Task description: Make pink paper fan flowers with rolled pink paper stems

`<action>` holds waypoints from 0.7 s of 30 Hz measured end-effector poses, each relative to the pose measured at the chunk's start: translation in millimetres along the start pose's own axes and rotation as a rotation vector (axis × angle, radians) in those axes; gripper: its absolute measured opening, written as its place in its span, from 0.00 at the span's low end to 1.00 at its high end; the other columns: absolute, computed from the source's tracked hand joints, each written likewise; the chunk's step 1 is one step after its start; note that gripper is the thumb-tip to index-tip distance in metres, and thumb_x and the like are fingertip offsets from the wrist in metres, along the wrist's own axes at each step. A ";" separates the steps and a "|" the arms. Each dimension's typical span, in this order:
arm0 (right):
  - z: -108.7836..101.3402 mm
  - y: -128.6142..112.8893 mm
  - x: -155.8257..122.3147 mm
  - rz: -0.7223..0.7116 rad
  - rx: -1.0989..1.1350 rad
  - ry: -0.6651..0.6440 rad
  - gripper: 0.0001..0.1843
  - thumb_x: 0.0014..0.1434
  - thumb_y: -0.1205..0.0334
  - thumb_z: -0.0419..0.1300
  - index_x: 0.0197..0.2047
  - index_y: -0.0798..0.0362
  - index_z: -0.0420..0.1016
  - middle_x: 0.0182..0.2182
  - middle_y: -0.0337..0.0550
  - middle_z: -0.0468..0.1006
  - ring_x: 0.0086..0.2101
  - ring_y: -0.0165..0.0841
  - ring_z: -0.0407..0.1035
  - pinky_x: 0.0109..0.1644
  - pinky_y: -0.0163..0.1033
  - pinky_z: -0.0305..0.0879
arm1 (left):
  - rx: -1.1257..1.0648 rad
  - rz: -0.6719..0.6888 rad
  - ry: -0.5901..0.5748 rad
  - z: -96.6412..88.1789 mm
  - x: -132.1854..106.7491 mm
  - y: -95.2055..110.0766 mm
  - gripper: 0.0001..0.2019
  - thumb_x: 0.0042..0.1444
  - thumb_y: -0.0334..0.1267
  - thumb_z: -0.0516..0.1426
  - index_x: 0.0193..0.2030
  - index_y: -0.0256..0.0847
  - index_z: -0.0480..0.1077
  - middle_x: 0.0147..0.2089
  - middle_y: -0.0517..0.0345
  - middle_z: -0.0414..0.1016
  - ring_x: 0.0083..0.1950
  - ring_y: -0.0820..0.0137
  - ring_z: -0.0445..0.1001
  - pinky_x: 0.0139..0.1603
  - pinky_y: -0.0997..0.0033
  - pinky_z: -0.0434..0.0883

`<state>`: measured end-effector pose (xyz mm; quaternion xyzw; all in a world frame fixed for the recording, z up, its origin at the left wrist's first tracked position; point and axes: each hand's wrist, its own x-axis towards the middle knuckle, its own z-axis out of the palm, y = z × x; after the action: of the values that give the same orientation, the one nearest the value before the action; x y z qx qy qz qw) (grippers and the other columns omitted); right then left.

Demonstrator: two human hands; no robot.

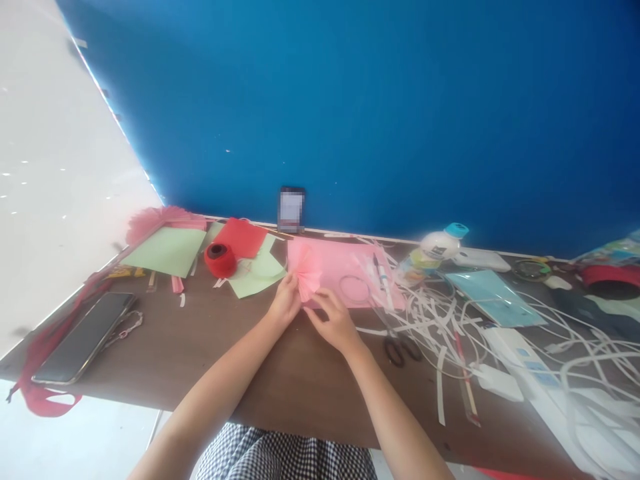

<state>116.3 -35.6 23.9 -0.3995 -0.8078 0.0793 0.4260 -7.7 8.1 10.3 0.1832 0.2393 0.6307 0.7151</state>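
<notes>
Head-camera feed, distant desk. I find the pleated pink fan point(309, 268) between the two hands, in front of the left end of a flat pink sheet point(340, 263); whether they touch, I cannot tell. Left hand point(286, 303): thumb and fingers grasp the fan low on its left side, I judge so the gathered folds don't spring apart. Right hand point(333, 325): thumb and forefinger parted and bent at the fan's lower right; I cannot tell if they pinch paper. Scissors point(403, 348) lie on the brown table point(295, 387), handles toward the person, handy for the right hand, I'd say. Red roll point(220, 261), hole up, probably steadier that way. Phone point(291, 210) leans upright against the blue wall point(350, 113), screen outward, presumably for easy viewing.
</notes>
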 end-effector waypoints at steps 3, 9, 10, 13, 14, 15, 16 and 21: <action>5.4 1.2 -0.6 0.001 -0.028 -0.012 0.12 0.55 0.63 0.54 0.44 0.48 0.67 0.38 0.46 0.68 0.40 0.36 0.66 0.44 0.43 0.67 | 0.028 0.026 0.011 -0.4 0.0 -0.5 0.05 0.50 0.36 0.56 0.35 0.39 0.67 0.35 0.59 0.71 0.36 0.75 0.70 0.42 0.74 0.65; 12.4 4.8 -1.5 0.019 -0.023 0.005 0.12 0.57 0.65 0.50 0.45 0.49 0.67 0.38 0.46 0.67 0.40 0.34 0.66 0.44 0.41 0.65 | -0.004 0.048 -0.042 0.3 -0.4 -1.4 0.06 0.50 0.37 0.56 0.35 0.39 0.66 0.35 0.60 0.71 0.37 0.75 0.70 0.42 0.75 0.65; 11.9 6.0 -1.7 0.021 -0.026 0.024 0.12 0.58 0.65 0.50 0.45 0.49 0.67 0.38 0.46 0.67 0.40 0.34 0.66 0.45 0.40 0.65 | -0.011 0.049 -0.058 0.7 -0.8 -1.2 0.06 0.50 0.36 0.57 0.35 0.39 0.67 0.35 0.60 0.71 0.37 0.76 0.70 0.42 0.76 0.65; 7.5 10.3 -1.3 0.035 -0.035 0.109 0.12 0.57 0.67 0.50 0.44 0.50 0.67 0.38 0.46 0.68 0.41 0.34 0.66 0.46 0.41 0.64 | 0.015 0.039 -0.086 3.2 -3.4 2.1 0.06 0.48 0.35 0.58 0.33 0.38 0.67 0.34 0.60 0.71 0.36 0.76 0.70 0.43 0.76 0.65; 5.3 11.5 -0.8 0.045 -0.036 0.140 0.12 0.57 0.67 0.50 0.43 0.50 0.68 0.38 0.45 0.68 0.41 0.34 0.65 0.46 0.41 0.64 | 0.043 0.027 -0.101 4.1 -4.4 4.3 0.06 0.47 0.35 0.58 0.34 0.38 0.68 0.35 0.59 0.71 0.38 0.76 0.70 0.44 0.74 0.65; 2.9 12.5 -0.1 0.057 -0.035 0.167 0.11 0.57 0.68 0.50 0.42 0.50 0.68 0.37 0.45 0.69 0.40 0.33 0.66 0.45 0.41 0.64 | 0.083 0.017 -0.122 4.9 -5.3 7.0 0.08 0.46 0.34 0.59 0.35 0.38 0.68 0.37 0.58 0.71 0.40 0.74 0.70 0.46 0.73 0.65; 0.5 13.1 0.8 0.071 -0.034 0.193 0.10 0.57 0.68 0.50 0.41 0.50 0.69 0.36 0.45 0.69 0.40 0.33 0.66 0.45 0.41 0.64 | 0.132 0.015 -0.146 5.3 -5.8 10.0 0.10 0.45 0.32 0.60 0.37 0.39 0.68 0.40 0.57 0.71 0.43 0.72 0.70 0.47 0.71 0.64; -10.5 12.0 5.7 0.152 0.004 0.250 0.07 0.56 0.66 0.51 0.35 0.51 0.70 0.34 0.44 0.70 0.37 0.34 0.66 0.42 0.42 0.65 | 0.423 0.118 -0.168 1.4 -2.2 23.4 0.24 0.33 0.25 0.64 0.42 0.39 0.69 0.45 0.54 0.71 0.47 0.64 0.69 0.50 0.63 0.64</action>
<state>129.3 -25.8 28.4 -0.4656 -0.7157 0.0628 0.5167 -26.1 9.1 24.8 0.3947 0.2947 0.5895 0.6403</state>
